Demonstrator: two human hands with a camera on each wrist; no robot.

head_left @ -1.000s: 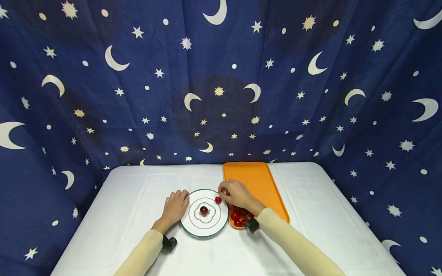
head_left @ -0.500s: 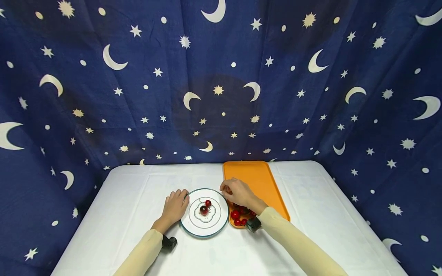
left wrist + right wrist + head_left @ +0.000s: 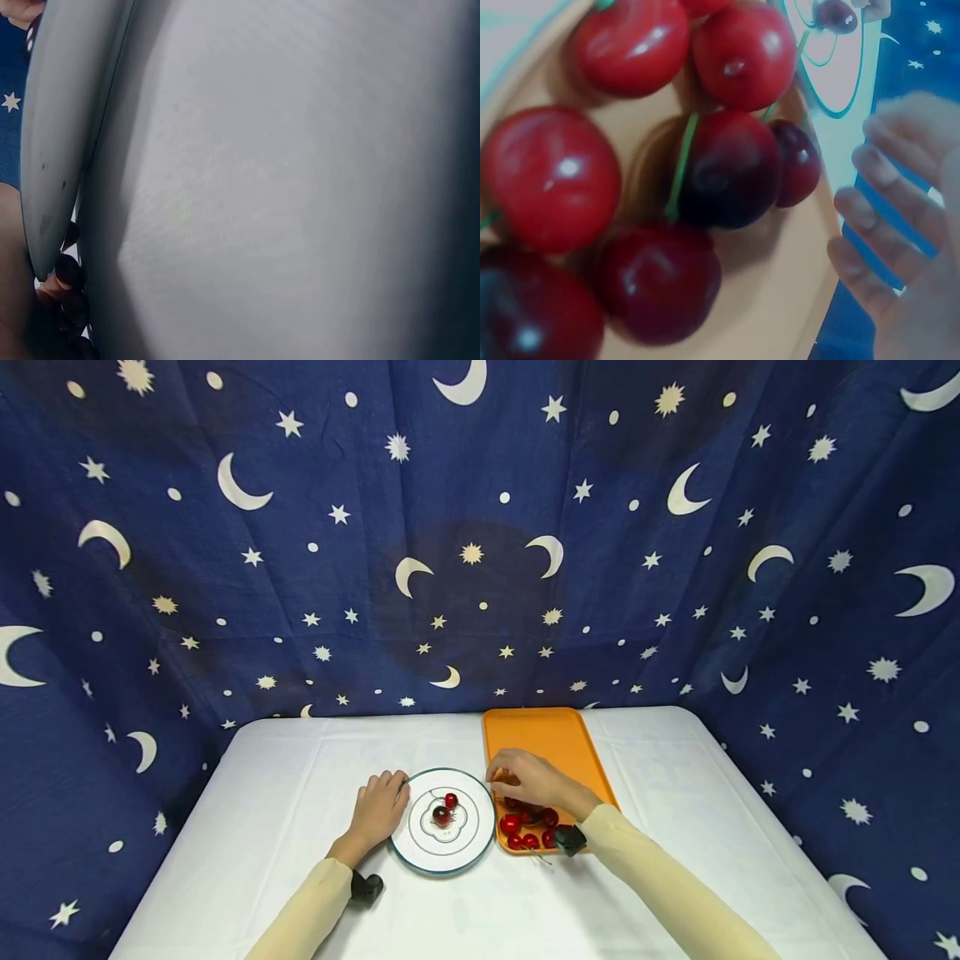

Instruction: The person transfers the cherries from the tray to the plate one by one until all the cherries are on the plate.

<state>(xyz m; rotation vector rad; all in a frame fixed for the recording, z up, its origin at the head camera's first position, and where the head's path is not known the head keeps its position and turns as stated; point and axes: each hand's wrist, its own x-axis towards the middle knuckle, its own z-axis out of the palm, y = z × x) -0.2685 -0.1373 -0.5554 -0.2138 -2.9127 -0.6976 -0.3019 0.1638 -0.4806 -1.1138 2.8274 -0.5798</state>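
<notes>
On the white plate with a teal rim lie a larger dark red cherry near the centre and a smaller red cherry beside it. My left hand holds the plate's left edge; in the left wrist view its fingertips curl at the rim. Just right of the plate, my right hand hovers over the orange tray, fingers loosely bent and holding nothing. Below it, several cherries lie in the tray's near end. Large in the right wrist view are red and dark cherries, some with green stems.
A white cloth covers the table. Behind it hangs a dark blue curtain with moons and stars. The tray's near left edge lies close against the plate. One cherry stem pokes out over the tray's near edge.
The smaller cherry moved from the plate's right side to beside the dark one, away from my right hand. That hand then drew rightward over the tray. My left hand stayed at the plate.
</notes>
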